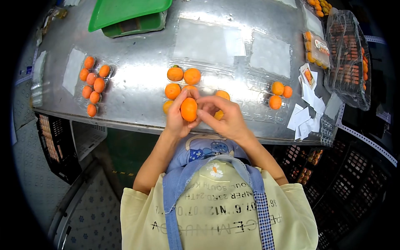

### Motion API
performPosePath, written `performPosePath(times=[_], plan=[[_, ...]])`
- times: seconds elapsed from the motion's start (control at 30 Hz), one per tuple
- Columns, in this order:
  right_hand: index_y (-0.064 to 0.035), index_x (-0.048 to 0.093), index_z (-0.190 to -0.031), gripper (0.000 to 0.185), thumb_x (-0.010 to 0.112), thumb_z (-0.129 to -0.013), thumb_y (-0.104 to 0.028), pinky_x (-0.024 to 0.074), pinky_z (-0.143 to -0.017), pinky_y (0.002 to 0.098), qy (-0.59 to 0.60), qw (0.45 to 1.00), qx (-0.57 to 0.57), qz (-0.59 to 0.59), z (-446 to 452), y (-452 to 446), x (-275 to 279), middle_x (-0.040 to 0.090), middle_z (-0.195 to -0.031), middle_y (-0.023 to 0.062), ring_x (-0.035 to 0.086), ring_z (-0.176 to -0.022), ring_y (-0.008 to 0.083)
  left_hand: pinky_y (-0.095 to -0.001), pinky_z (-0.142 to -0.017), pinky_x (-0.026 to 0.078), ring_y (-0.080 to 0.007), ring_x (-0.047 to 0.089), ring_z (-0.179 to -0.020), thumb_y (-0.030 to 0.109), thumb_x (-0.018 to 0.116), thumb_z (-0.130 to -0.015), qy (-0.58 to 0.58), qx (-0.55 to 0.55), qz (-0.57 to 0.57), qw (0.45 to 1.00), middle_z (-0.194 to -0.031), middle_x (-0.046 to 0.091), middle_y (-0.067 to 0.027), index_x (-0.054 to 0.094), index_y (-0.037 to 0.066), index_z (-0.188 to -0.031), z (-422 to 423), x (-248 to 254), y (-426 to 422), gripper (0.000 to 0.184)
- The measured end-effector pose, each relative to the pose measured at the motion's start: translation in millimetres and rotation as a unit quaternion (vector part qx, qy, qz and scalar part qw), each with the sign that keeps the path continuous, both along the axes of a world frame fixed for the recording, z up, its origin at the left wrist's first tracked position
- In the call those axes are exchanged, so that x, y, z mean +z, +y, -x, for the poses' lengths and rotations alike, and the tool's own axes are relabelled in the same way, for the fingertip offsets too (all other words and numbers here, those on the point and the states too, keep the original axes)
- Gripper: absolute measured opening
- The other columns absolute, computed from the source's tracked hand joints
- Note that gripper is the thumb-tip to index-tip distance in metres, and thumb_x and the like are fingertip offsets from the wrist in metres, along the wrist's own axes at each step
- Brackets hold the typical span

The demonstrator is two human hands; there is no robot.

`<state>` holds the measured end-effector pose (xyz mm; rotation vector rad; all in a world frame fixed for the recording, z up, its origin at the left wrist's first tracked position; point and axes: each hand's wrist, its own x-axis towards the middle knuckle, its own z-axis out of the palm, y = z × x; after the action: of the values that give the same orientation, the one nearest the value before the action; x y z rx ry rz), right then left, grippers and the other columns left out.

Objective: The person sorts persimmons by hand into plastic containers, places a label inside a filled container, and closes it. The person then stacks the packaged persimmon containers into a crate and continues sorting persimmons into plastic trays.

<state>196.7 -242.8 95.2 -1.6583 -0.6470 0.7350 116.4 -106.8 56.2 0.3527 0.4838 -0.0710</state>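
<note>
My left hand (176, 118) cups a mandarin (189, 109) in front of my apron, fingers curled round its left side and underneath. From the other side my right hand (227, 118) reaches in, thumb and forefinger apart, their tips at the fruit's right edge. Just beyond is a clear plastic clamshell (208, 78) with several mandarins, among them one with a green stem (175, 73) at its back left. Another mandarin (223, 95) shows behind my right hand, and my fingers partly hide the nearer ones.
On the metal table (137, 79), another clamshell (107, 77) of mandarins stands left, and a third holding three mandarins (275, 102) stands right. Paper slips (302, 121) and a plastic-wrapped crate (348, 58) lie farther right. A green tray (129, 10) is at the back; black crates (346, 183) stand below.
</note>
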Motion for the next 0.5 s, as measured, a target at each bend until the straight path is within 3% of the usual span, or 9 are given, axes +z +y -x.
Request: performPosePath(times=[0.17,0.27,0.4,0.47,0.5], plan=[[-0.0001,0.065,-0.102,0.023,0.07,-0.08,-0.006,0.0485,-0.058,0.0229,-0.025,0.999,-0.003,0.046,-0.1,3.0,2.9,0.063,-0.07,0.0028,0.06,-0.063,0.0088,-0.0177,-0.031,0.027,-0.007,0.044,-0.046,0.04,0.035,-0.1,0.026,0.0,0.002,1.0,-0.07,0.053,-0.0034,0.05,0.011,-0.093,-0.5,-1.2,-1.6,0.034],[0.0007,0.063,-0.099,0.023,0.071,-0.08,-0.01,0.0452,-0.05,0.0219,-0.074,0.997,-0.017,0.017,1.1,3.7,-5.0,0.059,-0.066,0.0019,0.055,-0.054,0.0079,-0.0176,-0.031,0.028,-0.0072,0.044,-0.046,0.04,0.035,-0.1,0.041,-0.003,0.009,0.999,-0.07,0.053,-0.0035,0.05,0.011,-0.092,-1.5,-1.3,-2.0,0.034],[0.0,0.063,-0.1,0.024,0.071,-0.08,-0.01,0.0469,-0.052,0.0226,-0.06,0.998,-0.014,0.021,0.0,1.3,-8.2,0.06,-0.069,0.0032,0.057,-0.057,0.0087,-0.0172,-0.029,0.025,-0.0074,0.043,-0.044,0.039,0.035,-0.1,0.053,-0.004,0.034,0.998,-0.069,0.053,-0.0034,0.049,0.01,-0.091,-2.9,-3.6,-2.5,0.033],[-0.001,0.063,-0.101,0.027,0.072,-0.078,-0.011,0.0486,-0.055,0.0241,-0.016,1.0,-0.011,0.024,-0.8,-2.6,-10.4,0.063,-0.075,0.0056,0.059,-0.059,0.0114,-0.0185,-0.034,0.032,-0.0092,0.047,-0.049,0.039,0.035,-0.1,0.019,-0.016,0.058,0.998,-0.073,0.054,-0.0043,0.05,0.01,-0.093,-1.2,-10.9,-0.4,0.034],[-0.0021,0.062,-0.104,0.031,0.073,-0.076,-0.012,0.0496,-0.057,0.0259,-0.067,0.997,0.001,0.025,-2.7,-3.9,-7.6,0.062,-0.081,0.0067,0.06,-0.064,0.0139,-0.0192,-0.037,0.036,-0.0101,0.049,-0.051,0.039,0.034,-0.1,0.003,-0.023,0.071,0.997,-0.075,0.055,-0.0047,0.051,0.009,-0.094,-0.8,-13.0,0.3,0.034]])
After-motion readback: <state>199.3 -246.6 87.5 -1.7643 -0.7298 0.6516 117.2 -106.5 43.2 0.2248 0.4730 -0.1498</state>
